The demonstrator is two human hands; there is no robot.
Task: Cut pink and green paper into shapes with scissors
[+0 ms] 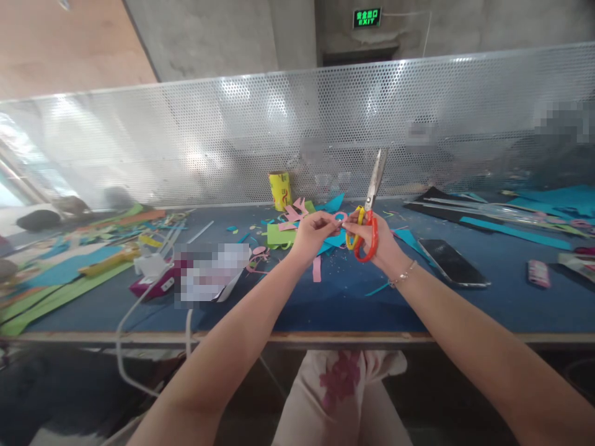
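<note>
My left hand (318, 235) is closed in a pinch at a small pink paper ring (341, 216) above the table. My right hand (385, 243) meets it there; its thumb and fingertips also touch the ring. Hooked in that same right hand is a pair of scissors (370, 201) with red and yellow handles, blades pointing up and away. Beneath and behind the hands lie pink scraps (297, 209), a light green paper piece (279, 235) and blue paper cuttings. Exactly how the fingertips overlap on the ring is too small to make out.
A yellow can-like cylinder (279, 191) stands at the back by the perforated metal screen (223, 142). To the right lie a phone (453, 262), a small pink item (538, 273) and blue sheets (553, 207). Leftward are a purple object (160, 280) with white cable and colored paper (69, 272).
</note>
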